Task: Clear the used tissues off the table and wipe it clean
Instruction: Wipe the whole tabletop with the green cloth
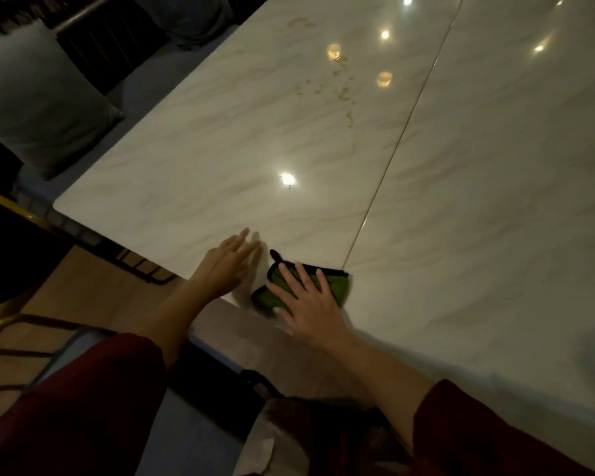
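Cloth: a green cloth (339, 288) with black edging lies folded on the pale marble tabletop (220, 149), close to its near edge.
Right hand (310, 304): laid flat on top of the cloth, covering its middle.
Right grip: fingers spread and straight, pressing down, curled round nothing.
Left hand (224, 266): just left of the cloth, at the tabletop's near edge, apart from the cloth.
Left grip: fingers stretched out loosely, empty; I cannot tell if they touch the surface.
Spill (344, 94): yellowish drops and smears well beyond the cloth, farther up the tabletop.
Seam (385, 173): a thin line runs away from the cloth's right corner, splitting the surface in two.
Sleeves (83, 407): dark red, on both forearms, nearer than the cloth.
Cushion (38, 108): grey, far left of the cloth, off the tabletop.
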